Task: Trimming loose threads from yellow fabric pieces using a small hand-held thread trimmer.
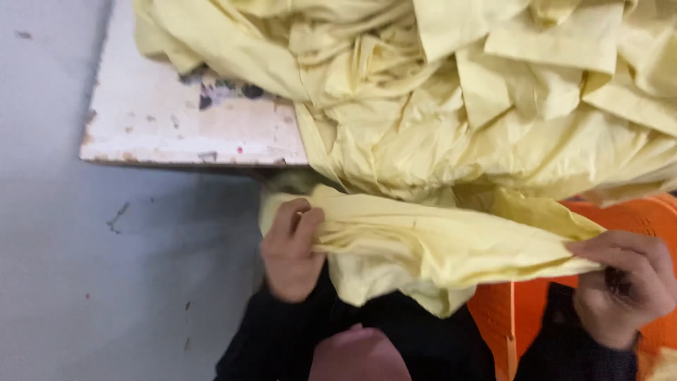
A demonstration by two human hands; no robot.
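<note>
Low in the head view, I see my left hand (290, 248) and right hand (624, 282) each clenched on one end of a pale yellow cloth (437, 243), stretched between them so its folded edge runs straight. Above it, a crumpled heap of yellow cloth (458, 99) spills over a worn white desk (176, 120) at upper left. An orange crate (515, 310), I think, sits at lower right. No packages, labels or signs show; grey floor (84, 268) fills the left.
</note>
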